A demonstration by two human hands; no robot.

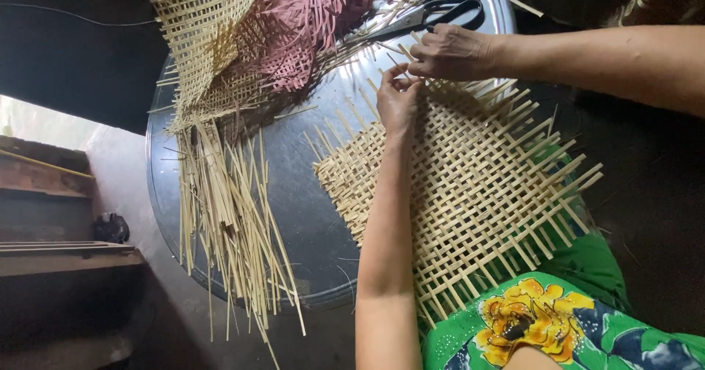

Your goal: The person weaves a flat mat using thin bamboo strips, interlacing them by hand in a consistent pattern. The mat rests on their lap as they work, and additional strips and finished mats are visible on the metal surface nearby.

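A pale woven bamboo mat (477,186) lies across my lap and the round metal tray (294,194). Its open lattice has loose strip ends sticking out on every side. My left hand (397,102) rests on the mat's far edge, fingers pinching a strip end. My right hand (449,52) reaches in from the right and grips strip ends at the same far edge, just beyond the left hand. The two hands almost touch.
A bundle of loose bamboo strips (228,216) lies on the tray's left side, overhanging its rim. Finished woven pieces, pale (202,32) and pink (301,24), are piled at the back. Black scissors (437,10) lie beyond my right hand. Wooden steps (51,208) stand at the left.
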